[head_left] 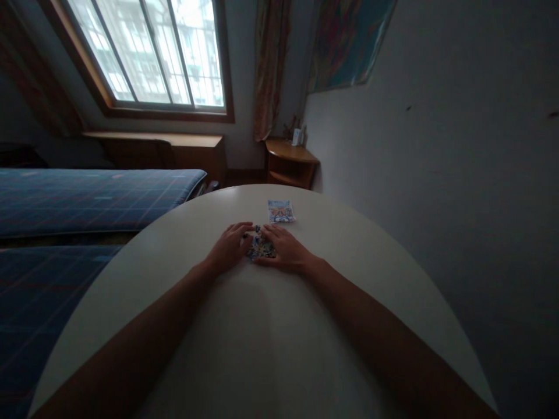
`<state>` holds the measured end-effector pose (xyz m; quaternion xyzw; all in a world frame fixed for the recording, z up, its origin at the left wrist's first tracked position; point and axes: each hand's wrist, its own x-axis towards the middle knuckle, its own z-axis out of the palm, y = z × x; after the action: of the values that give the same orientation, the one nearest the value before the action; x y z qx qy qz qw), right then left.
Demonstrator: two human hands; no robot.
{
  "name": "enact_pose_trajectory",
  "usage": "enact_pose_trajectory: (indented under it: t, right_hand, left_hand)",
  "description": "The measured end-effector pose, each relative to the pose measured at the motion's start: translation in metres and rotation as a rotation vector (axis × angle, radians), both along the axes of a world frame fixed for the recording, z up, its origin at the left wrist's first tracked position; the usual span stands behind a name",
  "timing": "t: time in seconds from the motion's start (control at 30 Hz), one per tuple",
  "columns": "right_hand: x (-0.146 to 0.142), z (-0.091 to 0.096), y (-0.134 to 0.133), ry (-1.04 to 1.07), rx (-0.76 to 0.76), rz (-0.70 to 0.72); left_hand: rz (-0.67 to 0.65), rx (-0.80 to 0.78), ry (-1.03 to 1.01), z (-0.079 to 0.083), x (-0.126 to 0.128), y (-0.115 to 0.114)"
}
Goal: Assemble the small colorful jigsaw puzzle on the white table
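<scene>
Pieces, small and many-coloured, perhaps from a jigsaw, lie in a loose heap on the round white table, between the two hands. The left hand curves in from the left, thumb apart from its fingers; whether its tips pinch a dark piece, I cannot tell. The right hand is spread around the right side, fingers at the far edge and thumb along the near one, probably to gather the bits and stop them straying. The heap is roughly round, so it points no particular way and shows no clear long axis. Just beyond lies a printed packet, flat and nearly square, slightly turned, perhaps put there to be within sight and off the work.
</scene>
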<state>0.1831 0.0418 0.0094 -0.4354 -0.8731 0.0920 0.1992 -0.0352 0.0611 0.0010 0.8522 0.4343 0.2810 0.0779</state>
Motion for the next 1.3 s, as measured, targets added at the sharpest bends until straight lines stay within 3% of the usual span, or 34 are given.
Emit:
enact_pose_trajectory:
  t: [0.3,0.97,1.3]
  right_hand:
    - [0.03,0.006,-0.039,0.028,0.099,-0.037]
    - [0.021,0.007,-0.037,-0.023,0.122,0.099]
    - [0.022,0.004,-0.035,-0.01,0.068,0.117]
  left_hand:
    - [-0.175,0.031,-0.001,0.005,-0.003,-0.008]
    - [-0.088,0.125,-0.006,0.008,0.0,-0.003]
    - [-0.037,0.088,-0.041,0.006,0.0,-0.004]
